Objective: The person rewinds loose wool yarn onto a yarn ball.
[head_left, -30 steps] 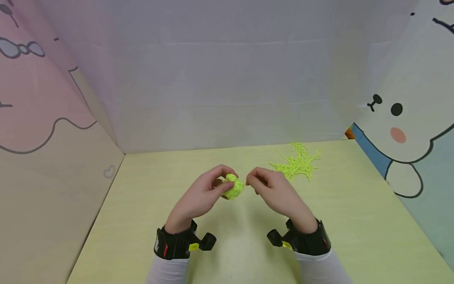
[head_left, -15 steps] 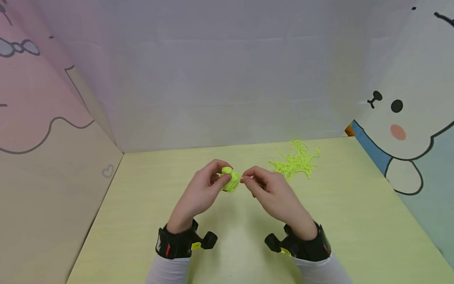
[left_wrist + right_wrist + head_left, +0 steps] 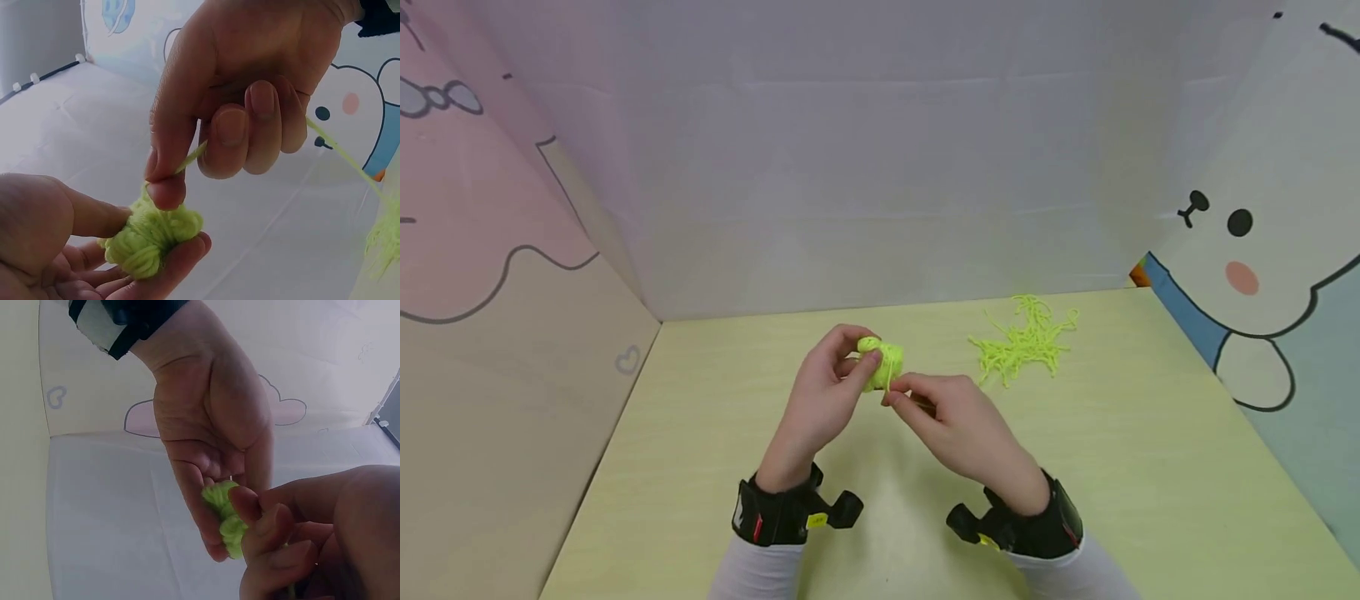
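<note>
Gripping the yarn bundle (image 3: 891, 358) in the left hand (image 3: 820, 396), above the table (image 3: 700, 400) short of its far edge, probably to steady it. Pinching the strand (image 3: 192, 157) with the right hand (image 3: 968, 427), likely to control tension.

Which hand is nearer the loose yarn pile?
Right. The right hand is front-left of the loose yarn pile; the left hand is farther left, holding the yarn bundle.

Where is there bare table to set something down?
The table is bare from the left hand to the left wall, and from the right hand to the right wall, nearer than the loose yarn. Crowded: between the hands, around the wound yarn, and along the strand from right hand toward loose yarn.
</note>
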`<state>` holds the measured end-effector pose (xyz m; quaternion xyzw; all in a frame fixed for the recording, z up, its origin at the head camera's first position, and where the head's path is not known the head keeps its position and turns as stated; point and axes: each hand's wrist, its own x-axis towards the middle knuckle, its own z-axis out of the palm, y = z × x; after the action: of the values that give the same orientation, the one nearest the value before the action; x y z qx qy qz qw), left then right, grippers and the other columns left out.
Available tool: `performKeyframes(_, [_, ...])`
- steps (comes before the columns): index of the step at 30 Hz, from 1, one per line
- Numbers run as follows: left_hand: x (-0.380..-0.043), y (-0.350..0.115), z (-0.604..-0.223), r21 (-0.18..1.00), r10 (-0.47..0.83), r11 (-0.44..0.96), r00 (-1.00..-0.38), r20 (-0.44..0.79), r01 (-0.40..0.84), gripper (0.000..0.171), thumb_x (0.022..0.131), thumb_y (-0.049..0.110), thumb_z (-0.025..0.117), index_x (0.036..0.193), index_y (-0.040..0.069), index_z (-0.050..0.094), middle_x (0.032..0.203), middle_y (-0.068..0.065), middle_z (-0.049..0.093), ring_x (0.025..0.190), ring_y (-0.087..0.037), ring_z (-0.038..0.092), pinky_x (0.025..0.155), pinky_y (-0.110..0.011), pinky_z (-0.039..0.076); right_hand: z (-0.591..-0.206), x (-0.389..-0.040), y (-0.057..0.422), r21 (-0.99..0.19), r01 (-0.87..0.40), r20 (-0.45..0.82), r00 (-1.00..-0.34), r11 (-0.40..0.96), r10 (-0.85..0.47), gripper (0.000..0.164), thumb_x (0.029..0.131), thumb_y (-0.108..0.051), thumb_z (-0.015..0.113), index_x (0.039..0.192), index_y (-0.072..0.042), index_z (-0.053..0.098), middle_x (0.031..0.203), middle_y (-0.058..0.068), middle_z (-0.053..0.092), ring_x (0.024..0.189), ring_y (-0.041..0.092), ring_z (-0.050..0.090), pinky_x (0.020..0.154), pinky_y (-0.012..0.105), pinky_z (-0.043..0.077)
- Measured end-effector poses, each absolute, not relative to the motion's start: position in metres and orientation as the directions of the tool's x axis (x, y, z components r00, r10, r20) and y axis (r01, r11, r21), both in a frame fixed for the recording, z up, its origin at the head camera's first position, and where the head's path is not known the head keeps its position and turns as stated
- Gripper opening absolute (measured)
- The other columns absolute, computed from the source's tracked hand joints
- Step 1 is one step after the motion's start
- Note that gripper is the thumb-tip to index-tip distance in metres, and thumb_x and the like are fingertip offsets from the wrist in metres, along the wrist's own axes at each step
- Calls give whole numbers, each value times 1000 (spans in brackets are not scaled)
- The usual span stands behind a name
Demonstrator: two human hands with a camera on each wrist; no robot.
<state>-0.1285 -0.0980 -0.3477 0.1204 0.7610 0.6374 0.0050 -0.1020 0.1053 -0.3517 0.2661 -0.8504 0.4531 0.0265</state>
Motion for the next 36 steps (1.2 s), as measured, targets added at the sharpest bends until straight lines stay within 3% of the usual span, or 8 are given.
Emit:
performKeyframes(3, [-129,-97,-347,978,165,102,-973,161,179,22,108,8,65,130,4,61,123,-14,69,102,-26,75,80,-30,61,-353,-101,102,-748,-482,280,-853,457,-441,19,110,-20,63,107,-17,82,87,-13,73,55,2,39,57,26,40])
performKeyframes(12, [-126,-92,-346,981,197,-117,-964,177,156,22,110,5,59,131,-1,55,119,-17,65,94,-21,71,82,-33,63,-356,-102,94,-794,-420,206,-866,440,-455,21,108,-17,63,105,-13,84,76,-14,68,59,3,56,55,27,48])
performKeyframes(16, [-125,-92,-345,976,221,-151,-956,191,159,21,110,4,59,129,-5,57,112,-14,67,93,-19,68,83,-28,59,-360,-108,95,-822,-387,190,-878,416,-440,19,108,-19,66,104,-14,84,73,-12,67,59,6,58,52,27,47])
performKeyframes(21, [-123,-97,-344,978,274,-116,-940,202,176,21,108,5,61,127,-5,61,109,-11,70,94,-22,65,82,-28,56,-365,-117,101,-827,-370,156,-874,423,-459,19,108,-20,66,98,-12,80,69,-8,62,54,8,50,51,26,41])
performKeyframes(26, [-122,-103,-339,985,432,-71,-886,170,154,20,107,6,63,123,-5,64,103,-10,70,85,-20,65,74,-27,54,-361,-123,117,-820,-341,88,-869,460,-487,22,110,-14,59,93,-11,73,71,-3,59,52,11,40,52,26,36])
performKeyframes(31, [-121,-104,-334,981,536,43,-833,139,191,15,105,9,66,118,1,70,99,-9,70,78,-20,64,63,-27,52,-354,-125,132,-830,-314,90,-891,461,-446,17,110,-22,62,106,-15,78,77,-3,61,58,16,47,54,30,38])
performKeyframes(36, [-121,-100,-332,954,526,191,-845,99,231,11,105,12,69,115,11,73,100,-6,71,80,-24,66,62,-31,57,-347,-123,140,-843,-298,115,-913,448,-390,17,110,-26,63,104,-17,77,81,-2,62,67,20,54,57,32,42])
